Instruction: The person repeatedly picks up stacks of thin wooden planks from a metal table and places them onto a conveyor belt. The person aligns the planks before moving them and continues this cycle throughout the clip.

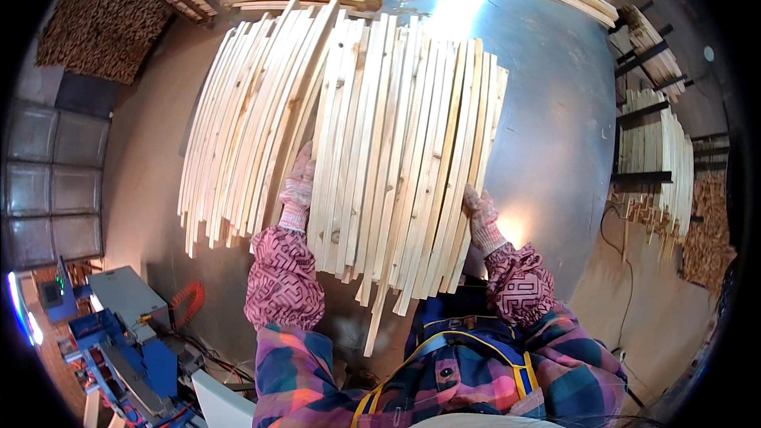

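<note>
Strips of pale wood (pixel 396 174), bunched toward near edge of table (pixel 547 150); left hand (pixel 297 182) and right hand (pixel 481 218) against opposite sides, finger spread unclear. Step, seemingly: gathering; next calls for even inward pressure.

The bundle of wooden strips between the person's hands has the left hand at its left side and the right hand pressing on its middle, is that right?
Not quite: the right hand is not on the middle. The head view shows it at the right side of the bundle of wooden strips, with the left hand at its left side.
</note>
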{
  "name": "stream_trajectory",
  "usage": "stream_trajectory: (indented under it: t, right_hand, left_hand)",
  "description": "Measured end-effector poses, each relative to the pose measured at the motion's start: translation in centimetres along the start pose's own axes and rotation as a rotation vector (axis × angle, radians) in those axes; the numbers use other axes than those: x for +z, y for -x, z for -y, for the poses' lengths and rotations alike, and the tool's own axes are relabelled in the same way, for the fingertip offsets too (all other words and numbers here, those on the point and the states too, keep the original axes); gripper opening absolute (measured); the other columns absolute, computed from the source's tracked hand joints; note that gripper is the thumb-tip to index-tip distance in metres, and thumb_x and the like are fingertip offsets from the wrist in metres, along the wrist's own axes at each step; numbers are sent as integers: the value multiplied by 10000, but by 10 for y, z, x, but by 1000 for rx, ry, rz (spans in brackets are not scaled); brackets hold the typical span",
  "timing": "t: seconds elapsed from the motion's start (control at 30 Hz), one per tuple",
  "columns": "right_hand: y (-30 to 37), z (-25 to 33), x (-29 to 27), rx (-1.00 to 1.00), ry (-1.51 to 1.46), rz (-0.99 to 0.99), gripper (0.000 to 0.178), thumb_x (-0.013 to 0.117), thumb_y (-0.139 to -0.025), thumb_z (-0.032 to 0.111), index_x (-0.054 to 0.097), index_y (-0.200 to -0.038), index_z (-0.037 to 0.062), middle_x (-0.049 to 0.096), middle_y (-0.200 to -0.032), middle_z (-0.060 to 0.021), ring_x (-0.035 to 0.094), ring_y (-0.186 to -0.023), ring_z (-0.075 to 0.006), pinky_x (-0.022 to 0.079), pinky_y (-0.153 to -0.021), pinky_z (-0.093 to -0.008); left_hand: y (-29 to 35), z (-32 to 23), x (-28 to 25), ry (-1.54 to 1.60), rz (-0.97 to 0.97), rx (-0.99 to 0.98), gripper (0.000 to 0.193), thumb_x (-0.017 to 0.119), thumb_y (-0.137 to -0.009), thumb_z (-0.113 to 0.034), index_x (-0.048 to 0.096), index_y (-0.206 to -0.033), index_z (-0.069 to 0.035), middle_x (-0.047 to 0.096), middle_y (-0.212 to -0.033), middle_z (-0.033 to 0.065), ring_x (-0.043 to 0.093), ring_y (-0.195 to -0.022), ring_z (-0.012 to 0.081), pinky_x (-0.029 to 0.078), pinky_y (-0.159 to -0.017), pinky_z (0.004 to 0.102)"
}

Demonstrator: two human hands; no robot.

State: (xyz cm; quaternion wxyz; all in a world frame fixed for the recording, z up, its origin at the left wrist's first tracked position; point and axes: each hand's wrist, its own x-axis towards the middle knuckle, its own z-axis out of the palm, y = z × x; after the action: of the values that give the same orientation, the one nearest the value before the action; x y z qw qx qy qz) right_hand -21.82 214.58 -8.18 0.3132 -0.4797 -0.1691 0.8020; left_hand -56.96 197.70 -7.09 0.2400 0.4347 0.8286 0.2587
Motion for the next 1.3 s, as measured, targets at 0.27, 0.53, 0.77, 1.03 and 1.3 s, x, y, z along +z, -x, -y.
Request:
stream_trajectory:
  t: [0.27, 0.53, 0.77, 1.03, 1.3]
  right_hand:
    - [20, 22, 15, -54, 569, 56, 657, 606, -855, 511, 480, -1224, -18, 603, -1071, -73, 582, -954, -159, 495, -831, -313]
    - [46, 47, -50, -16, 614, 236, 431, 441, -956, 352, 513, -1190, -3, 599, -1030, -74, 599, -886, -179, 512, -802, -308]
    - [0, 39, -90, -84, 835, 505, 439, 421, -973, 320, 500, -1243, -17, 582, -1156, -124, 564, -1016, -207, 471, -880, -349]
    - [-39, 36, -40, -17, 828, 817, 556, 413, -960, 424, 403, -1330, 9, 526, -1236, -131, 538, -1065, -237, 441, -931, -360]
    - [-91, 16, 31, 312, 797, 935, 518, 455, -942, 448, 477, -1268, 46, 597, -1119, -85, 582, -979, -227, 496, -853, -336]
  left_hand:
    - [17, -58, -31, 847, 238, -448, 578, 614, -862, -475, 557, -1202, -11, 561, -1198, 133, 515, -1141, 232, 409, -973, 360]
    - [102, -83, 21, 1410, 213, -488, 477, 682, -836, -402, 616, -1134, -36, 659, -990, 58, 604, -965, 179, 497, -848, 322]
    - [164, -84, 62, 1284, -124, -279, 458, 575, -909, -335, 554, -1228, -7, 603, -1161, 88, 544, -1083, 171, 429, -941, 323]
    - [217, -93, 60, 1018, -380, -379, 689, 541, -848, -523, 457, -1353, -63, 551, -1275, 117, 488, -1174, 207, 367, -1011, 350]
    - [282, -183, 73, 826, -899, -670, 717, 544, -848, -532, 433, -1369, -52, 508, -1320, 135, 466, -1206, 203, 353, -1027, 320]
